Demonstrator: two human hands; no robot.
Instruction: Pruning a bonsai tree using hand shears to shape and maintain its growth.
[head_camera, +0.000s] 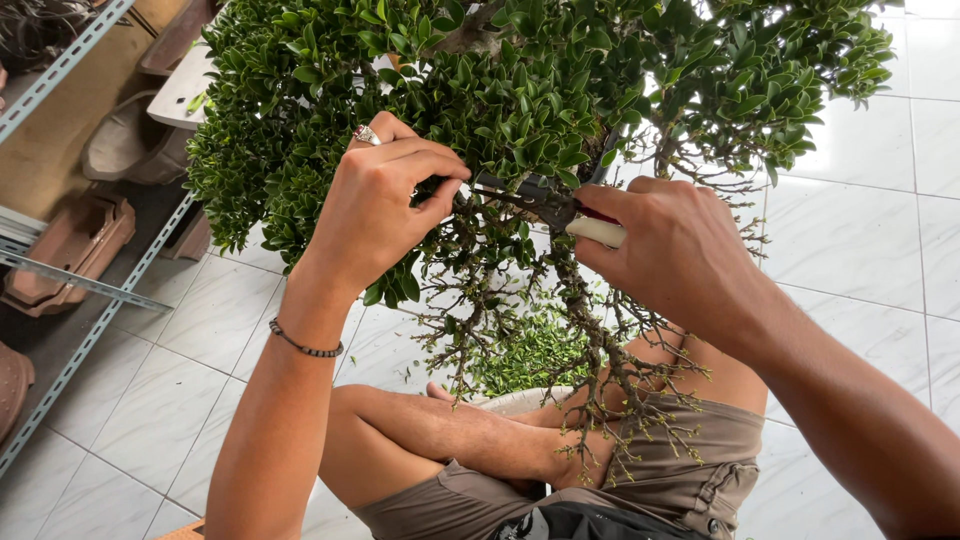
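**Shears at the twig**

Head view: your left hand (385, 200) pinches a thin twig of the dense small-leaved green bonsai tree (520, 90), steadying it. Your right hand (670, 250) is closed around white-handled black pruning shears (560, 212), blades pointing at that twig above white floor tiles (860, 240).

Shears (545, 203) lie between both hands, under the bonsai (520, 90) canopy (pots (75, 245) far left).
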